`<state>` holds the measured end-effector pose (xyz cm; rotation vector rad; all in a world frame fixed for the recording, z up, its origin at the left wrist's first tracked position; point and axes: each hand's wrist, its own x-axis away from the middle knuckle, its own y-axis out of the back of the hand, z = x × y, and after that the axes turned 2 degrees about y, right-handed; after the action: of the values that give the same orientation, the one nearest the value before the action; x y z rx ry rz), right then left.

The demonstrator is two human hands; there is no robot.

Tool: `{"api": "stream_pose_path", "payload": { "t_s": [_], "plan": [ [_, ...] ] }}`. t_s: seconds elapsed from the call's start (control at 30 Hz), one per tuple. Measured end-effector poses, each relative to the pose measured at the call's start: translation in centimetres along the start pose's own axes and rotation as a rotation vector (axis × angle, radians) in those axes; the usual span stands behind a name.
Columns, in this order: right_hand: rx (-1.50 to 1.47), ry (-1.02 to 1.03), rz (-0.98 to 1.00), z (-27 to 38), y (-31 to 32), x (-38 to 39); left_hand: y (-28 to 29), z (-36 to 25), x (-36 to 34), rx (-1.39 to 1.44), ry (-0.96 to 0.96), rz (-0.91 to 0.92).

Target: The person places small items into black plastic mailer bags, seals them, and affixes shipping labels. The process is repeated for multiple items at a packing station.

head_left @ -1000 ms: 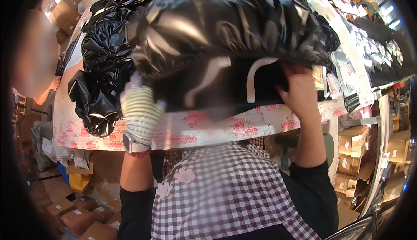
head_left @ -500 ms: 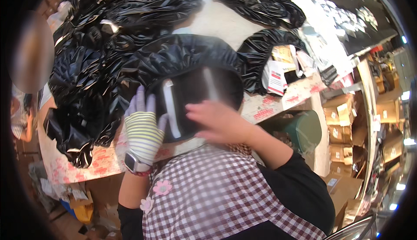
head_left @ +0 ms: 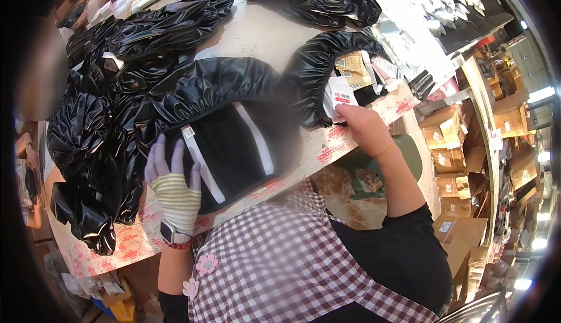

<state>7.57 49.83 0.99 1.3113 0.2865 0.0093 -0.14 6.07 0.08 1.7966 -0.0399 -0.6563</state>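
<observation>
A shiny black cover (head_left: 219, 80) with a gathered elastic rim lies on the table in front of me, its dark inner side up. Two white strips run across that inner side, a nearer strip (head_left: 203, 168) and a farther strip (head_left: 255, 139). My left hand (head_left: 173, 188), in a striped glove, lies on the cover's left edge with fingers spread. My bare right hand (head_left: 368, 130) pinches the lower edge of a white-and-red card (head_left: 340, 92). That card is among papers and packets inside a second black gathered cover (head_left: 310, 60) to the right.
Crumpled black covers (head_left: 87, 124) pile up along the left, and another bundle (head_left: 315, 2) lies at the back. A black surface with small silvery pieces (head_left: 441, 10) stands at the far right. Below the table (head_left: 257, 28) is a green stool (head_left: 409, 156); cardboard boxes (head_left: 444, 130) line the right.
My right hand has gone from above the near cover over to the cards on the right and taken hold of one. My left hand stays on the cover. The whole view has shifted.
</observation>
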Motion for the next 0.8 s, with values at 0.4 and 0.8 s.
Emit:
{"api": "stream_pose_path", "payload": {
  "t_s": [0.4, 0.8],
  "plan": [
    [-0.406, -0.358, -0.097, 0.6, -0.1, 0.2, -1.7, 0.0, 5.4, 0.171, 0.033, 0.171],
    [0.086, 0.079, -0.38, -2.1, 4.5, -3.0, -2.3, 0.3, 6.6, 0.111, -0.017, 0.142]
  ]
}}
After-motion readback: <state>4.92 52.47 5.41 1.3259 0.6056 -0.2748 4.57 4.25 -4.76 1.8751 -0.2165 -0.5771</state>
